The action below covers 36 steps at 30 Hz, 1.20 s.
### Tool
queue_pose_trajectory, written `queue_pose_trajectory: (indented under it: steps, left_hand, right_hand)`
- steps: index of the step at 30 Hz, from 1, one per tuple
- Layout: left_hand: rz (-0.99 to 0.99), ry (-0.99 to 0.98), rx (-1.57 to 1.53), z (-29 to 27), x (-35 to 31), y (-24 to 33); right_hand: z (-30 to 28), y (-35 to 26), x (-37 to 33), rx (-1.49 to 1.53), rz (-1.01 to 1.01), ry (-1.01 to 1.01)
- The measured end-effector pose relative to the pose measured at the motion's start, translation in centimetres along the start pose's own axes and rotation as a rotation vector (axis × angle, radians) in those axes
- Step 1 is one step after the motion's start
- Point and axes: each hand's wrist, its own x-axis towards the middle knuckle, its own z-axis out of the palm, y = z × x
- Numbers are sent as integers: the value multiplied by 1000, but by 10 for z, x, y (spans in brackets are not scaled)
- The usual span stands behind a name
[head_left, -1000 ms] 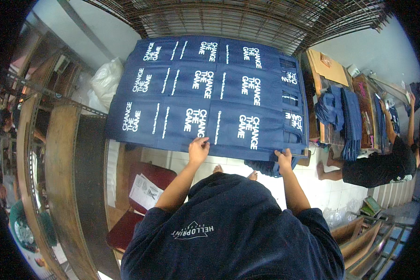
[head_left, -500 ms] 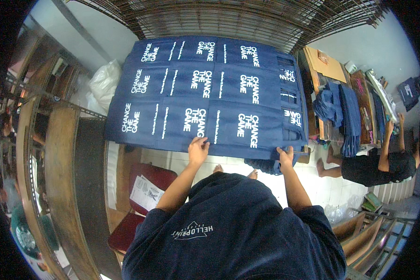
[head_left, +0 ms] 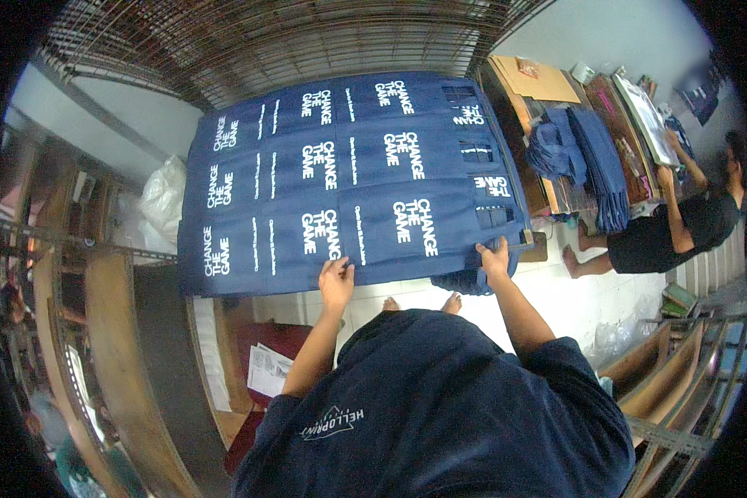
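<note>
Navy cloth tote bags (head_left: 286, 207) with white printing lie overlapped in rows on the table in front of me. Handle loops (head_left: 495, 217) stick out at their right end. At the near edge, my left hand (head_left: 336, 284) is closed, thumb and fingers pinching the border of a bag in the front row. My right hand (head_left: 495, 259) pinches the cloth near the front right corner, its fingers bent over the edge. Below the right hand, a dark bundle of navy cloth (head_left: 466, 283) hangs or sits under the table edge; its underside is partly hidden.
A metal drying rack (head_left: 274, 41) rises behind the table. On the right, a bench carries stacked navy bags (head_left: 602, 170) and brown card (head_left: 533, 81); a co-worker (head_left: 681, 220) handles a framed screen (head_left: 646, 120) there. A red chair (head_left: 286, 340) with papers and wooden shelving (head_left: 116, 349) are at left.
The view has turned, so the table appears shifted left. Both my hands remain at the bags' near edge. The co-worker's arms and upper body have changed position beside the framed screen.
</note>
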Motion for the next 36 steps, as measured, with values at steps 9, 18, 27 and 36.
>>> queue_pose_trajectory:
  steps: [9, 18, 27, 36]
  left_hand:
    - [25, 41, 80, -14, -10, 11]
    - [297, 109, 192, -29, -63, 5]
    - [-149, -607, 222, 10, -136, -86]
    - [-356, -728, 258, 60, -179, -177]
  right_hand:
    - [-26, 18, -1, -34, -215, 243]
    - [-103, 70, 1, -337, -295, 468]
    - [-171, 146, 31, -743, 22, -66]
    - [-193, 107, 114, -630, -173, -304]
